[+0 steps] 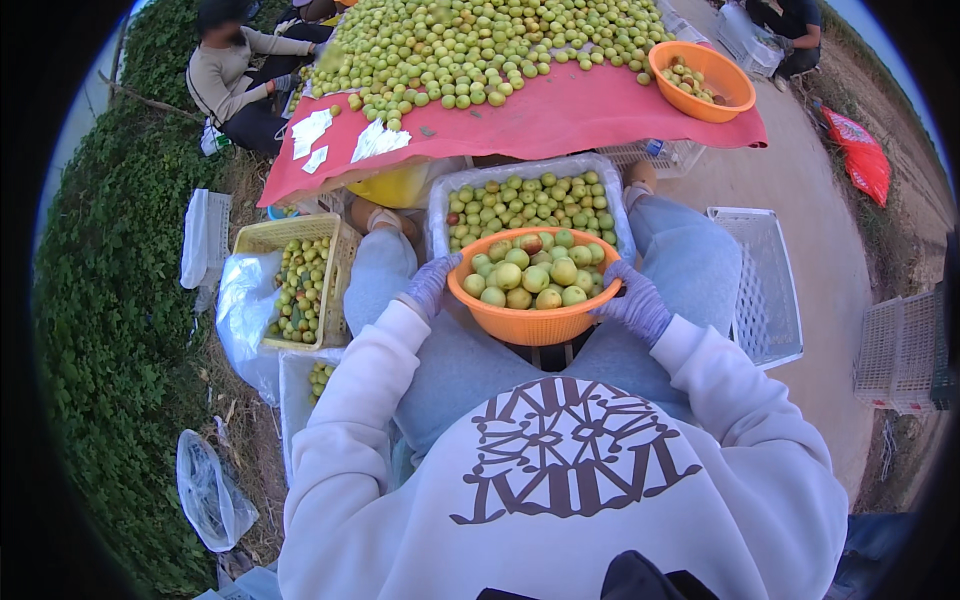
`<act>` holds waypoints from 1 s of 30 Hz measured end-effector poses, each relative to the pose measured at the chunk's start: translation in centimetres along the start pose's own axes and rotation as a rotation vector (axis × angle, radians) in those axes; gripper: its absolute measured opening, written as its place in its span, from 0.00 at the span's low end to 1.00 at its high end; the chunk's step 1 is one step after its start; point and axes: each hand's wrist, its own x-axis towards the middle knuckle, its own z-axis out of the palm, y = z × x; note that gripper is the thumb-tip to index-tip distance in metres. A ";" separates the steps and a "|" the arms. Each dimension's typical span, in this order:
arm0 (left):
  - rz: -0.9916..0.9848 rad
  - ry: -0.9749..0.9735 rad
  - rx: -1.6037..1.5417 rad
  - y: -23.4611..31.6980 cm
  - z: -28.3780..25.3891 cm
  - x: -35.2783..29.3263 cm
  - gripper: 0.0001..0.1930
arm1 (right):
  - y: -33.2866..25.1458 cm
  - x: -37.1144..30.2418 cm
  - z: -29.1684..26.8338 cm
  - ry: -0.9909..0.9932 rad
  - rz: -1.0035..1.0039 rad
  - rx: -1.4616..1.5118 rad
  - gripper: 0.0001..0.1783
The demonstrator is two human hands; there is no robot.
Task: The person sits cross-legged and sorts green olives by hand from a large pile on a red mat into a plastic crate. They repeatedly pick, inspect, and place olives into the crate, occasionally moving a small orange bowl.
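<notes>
Between my knees an orange plastic basket (530, 322) is held up, heaped with green and reddish jujubes (540, 270). My left hand (430, 284), in a purple knit glove, grips its left rim. On the opposite rim my right hand (637, 302), gloved alike, is closed too, its thumb side against the basket. Just beyond the basket sits a white crate (437, 215) lined with clear plastic and filled with the same fruit. The basket's near wall hides the crate's front part.
A red cloth-covered table (560, 110) ahead bears a large fruit pile, paper slips (380, 140) and another orange basket (735, 90). A yellow crate (345, 245) of small fruit stands left, a white crate (765, 290) right. Other people (235, 75) sit around the table.
</notes>
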 end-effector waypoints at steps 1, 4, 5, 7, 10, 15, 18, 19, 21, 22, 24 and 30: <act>-0.008 -0.078 -0.177 -0.7 0.1 1.7 0.27 | 0.3 0.2 0.0 -0.002 0.007 0.006 0.30; -0.014 -0.106 -0.489 -2.0 0.5 5.6 0.29 | 1.3 1.0 0.1 -0.021 0.156 0.065 0.29; 0.042 -0.054 -0.463 -2.0 0.4 6.4 0.29 | 1.5 1.3 0.1 -0.033 0.228 0.100 0.29; 0.015 -0.095 -0.470 -1.7 0.1 7.3 0.29 | 1.5 1.9 0.2 -0.068 0.120 -0.029 0.28; 0.061 -0.230 -0.347 -1.6 -0.4 7.3 0.29 | 0.3 3.0 0.2 -0.129 0.248 0.073 0.28; 0.109 -0.069 -0.410 -1.0 -0.8 7.6 0.29 | -3.2 6.6 0.1 -0.178 0.445 0.153 0.30; 0.169 -0.202 -0.527 -0.3 -0.8 8.0 0.29 | -4.5 8.9 0.5 -0.183 0.526 0.176 0.31; 0.211 -0.170 -0.589 -0.4 -0.8 7.9 0.26 | -4.8 9.5 0.4 -0.193 0.526 0.130 0.33; 0.095 -0.203 -0.646 -0.2 -0.7 8.0 0.25 | -5.1 10.0 0.4 -0.191 0.529 0.115 0.32; 0.052 -0.236 -0.688 0.0 -0.7 8.1 0.24 | -5.2 10.2 0.3 -0.189 0.538 0.106 0.32; 0.130 -0.194 -0.692 0.1 -0.5 8.2 0.24 | -5.4 10.9 -0.1 -0.206 0.542 0.134 0.31; 0.144 -0.233 -0.741 -0.6 -0.2 9.1 0.27 | -6.1 12.2 -1.1 -0.238 0.567 0.124 0.33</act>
